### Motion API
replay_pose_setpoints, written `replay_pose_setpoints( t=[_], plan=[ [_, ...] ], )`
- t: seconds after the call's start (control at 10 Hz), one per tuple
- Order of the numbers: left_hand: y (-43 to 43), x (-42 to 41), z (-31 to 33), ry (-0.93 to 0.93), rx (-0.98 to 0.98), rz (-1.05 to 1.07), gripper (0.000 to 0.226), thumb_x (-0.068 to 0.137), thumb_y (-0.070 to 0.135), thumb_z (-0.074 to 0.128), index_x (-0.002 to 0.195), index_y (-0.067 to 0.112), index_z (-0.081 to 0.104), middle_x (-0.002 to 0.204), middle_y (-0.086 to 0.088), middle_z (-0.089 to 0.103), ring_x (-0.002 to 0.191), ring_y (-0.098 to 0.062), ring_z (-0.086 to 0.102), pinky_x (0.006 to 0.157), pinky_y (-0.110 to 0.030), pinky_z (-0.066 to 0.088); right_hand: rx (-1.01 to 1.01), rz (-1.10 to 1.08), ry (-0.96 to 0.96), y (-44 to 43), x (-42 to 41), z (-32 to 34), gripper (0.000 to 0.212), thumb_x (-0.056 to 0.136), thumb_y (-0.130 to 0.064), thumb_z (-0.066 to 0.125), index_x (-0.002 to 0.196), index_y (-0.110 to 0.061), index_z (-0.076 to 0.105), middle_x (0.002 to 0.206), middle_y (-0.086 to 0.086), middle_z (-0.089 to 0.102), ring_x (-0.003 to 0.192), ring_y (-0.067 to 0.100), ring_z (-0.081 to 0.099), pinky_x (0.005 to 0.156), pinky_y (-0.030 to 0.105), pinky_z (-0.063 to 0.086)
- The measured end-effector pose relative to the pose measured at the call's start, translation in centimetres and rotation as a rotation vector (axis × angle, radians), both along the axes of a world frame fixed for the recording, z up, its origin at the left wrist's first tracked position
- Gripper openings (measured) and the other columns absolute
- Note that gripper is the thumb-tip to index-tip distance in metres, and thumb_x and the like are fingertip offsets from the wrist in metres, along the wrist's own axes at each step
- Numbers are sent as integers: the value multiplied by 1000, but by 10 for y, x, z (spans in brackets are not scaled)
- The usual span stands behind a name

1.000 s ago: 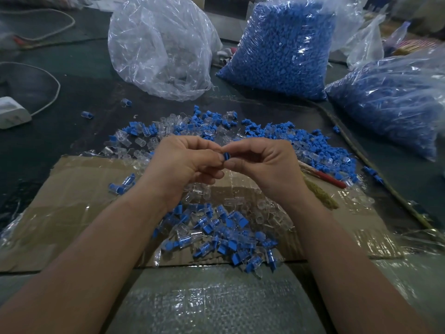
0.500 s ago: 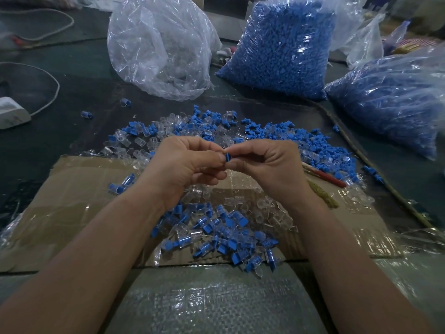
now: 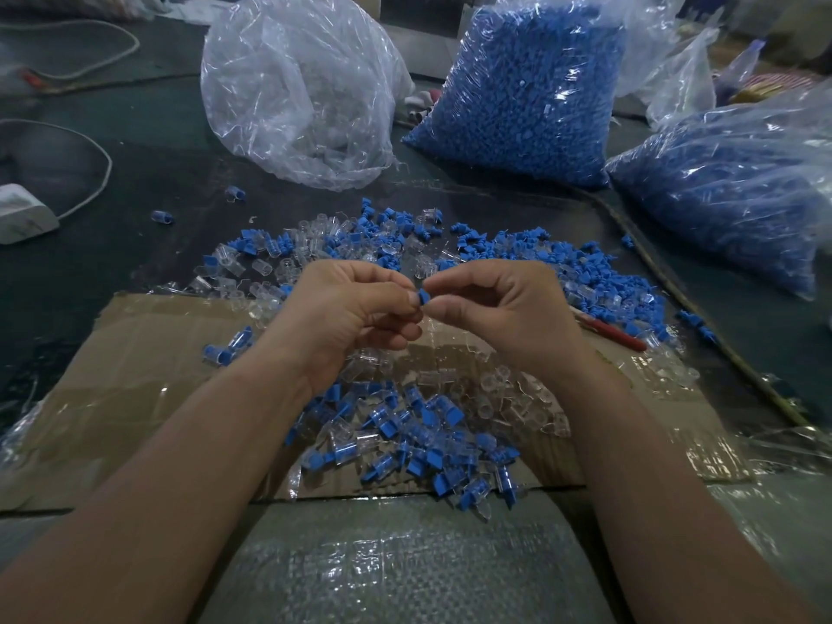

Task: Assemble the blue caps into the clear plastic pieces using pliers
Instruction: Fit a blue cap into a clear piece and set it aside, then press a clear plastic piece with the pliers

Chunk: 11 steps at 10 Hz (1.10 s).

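My left hand [image 3: 346, 313] and my right hand [image 3: 508, 308] meet fingertip to fingertip above the cardboard. Between them sits a small blue cap [image 3: 423, 297], pinched by the fingers of both hands; any clear piece there is hidden by the fingers. A heap of joined blue-and-clear pieces [image 3: 414, 439] lies below my hands on the cardboard [image 3: 112, 398]. Loose blue caps and clear pieces [image 3: 599, 281] are spread behind my hands. A red-handled tool [image 3: 612, 333] lies to the right, partly hidden behind my right hand.
At the back stand a bag of clear pieces [image 3: 306, 92] and two bags of blue caps [image 3: 526, 92], [image 3: 729, 191]. A white adapter with cable [image 3: 22, 213] lies far left. Bubble wrap [image 3: 396, 569] covers the near edge.
Both hands have stayed together holding the blue cap, with only slight finger movement.
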<state>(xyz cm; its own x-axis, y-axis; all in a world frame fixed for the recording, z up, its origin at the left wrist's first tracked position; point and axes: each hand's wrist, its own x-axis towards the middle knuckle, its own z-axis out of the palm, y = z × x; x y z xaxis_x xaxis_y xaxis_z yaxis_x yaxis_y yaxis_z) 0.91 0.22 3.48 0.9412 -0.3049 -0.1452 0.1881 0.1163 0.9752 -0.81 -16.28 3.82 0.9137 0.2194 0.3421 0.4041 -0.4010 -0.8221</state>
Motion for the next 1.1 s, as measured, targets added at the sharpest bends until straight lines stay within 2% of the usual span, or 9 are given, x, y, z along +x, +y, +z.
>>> replay_pose_setpoints(
  t=[0.1, 0.2, 0.3, 0.4, 0.5, 0.7, 0.8, 0.9, 1.1],
  plan=[
    [0, 0, 1, 9, -20, 16, 9, 72, -5, 63, 68, 3, 61, 55, -6, 65, 46, -13, 61, 42, -17, 48, -95, -199, 10, -14, -1, 8, 7, 68, -42, 63, 74, -38, 64, 73, -16, 68, 64, 10, 64, 56, 22, 54],
    [0, 1, 1, 6, -29, 22, 9, 73, -5, 62, 69, 3, 61, 54, -6, 65, 46, -13, 61, 43, -17, 49, -261, -423, 29, -39, 4, 13, 3, 76, -41, 64, 77, -38, 63, 69, -21, 65, 67, 3, 61, 55, 20, 53],
    [0, 1, 0, -4, -29, 22, 9, 74, -5, 62, 69, 2, 61, 55, -6, 65, 47, -13, 61, 43, -18, 49, -442, -536, 235, -66, 10, 8, 47, 76, -49, 64, 114, -23, 60, 105, -13, 63, 88, 0, 55, 77, 19, 40],
    [0, 1, 0, -4, -30, 22, 9, 73, -5, 62, 70, 2, 61, 55, -6, 65, 47, -13, 61, 44, -18, 50, -669, -540, 500, -79, 11, 6, 81, 69, -61, 63, 136, -21, 41, 140, 1, 43, 121, 20, 44, 95, 34, 34],
    [0, 1, 0, -7, -29, 20, 8, 73, -5, 62, 70, 3, 61, 55, -6, 65, 47, -13, 61, 44, -18, 50, -740, -494, 605, -85, 10, 5, 95, 63, -61, 66, 142, -23, 30, 147, 2, 33, 131, 24, 34, 103, 36, 28],
    [1, 0, 1, -9, -37, 25, 8, 73, -5, 62, 70, 2, 61, 55, -6, 65, 47, -13, 61, 44, -18, 51, -764, -529, 606, -90, 12, 2, 98, 58, -63, 67, 139, -20, 35, 143, 6, 33, 125, 26, 37, 99, 39, 33],
    [1, 0, 1, -8, -41, 24, 7, 72, -5, 63, 71, 2, 61, 55, -6, 65, 47, -13, 61, 44, -18, 51, -810, -525, 629, -90, 13, 1, 83, 61, -68, 62, 127, -20, 48, 124, 4, 49, 99, 19, 46, 80, 32, 36],
    [1, 0, 0, -11, -37, 25, 7, 73, -5, 62, 71, 2, 61, 55, -6, 65, 48, -13, 61, 44, -18, 50, -801, -506, 631, -88, 16, -2, 79, 63, -69, 61, 125, -20, 50, 106, -2, 49, 90, 16, 44, 76, 29, 33],
    [1, 0, -1, -13, -35, 25, 7, 72, -4, 63, 71, 3, 61, 56, -6, 65, 48, -13, 62, 45, -18, 51, -735, -468, 697, -91, 13, 0, 110, 43, -69, 62, 139, -21, 36, 137, 4, 43, 119, 24, 42, 94, 35, 33]
  ],
)
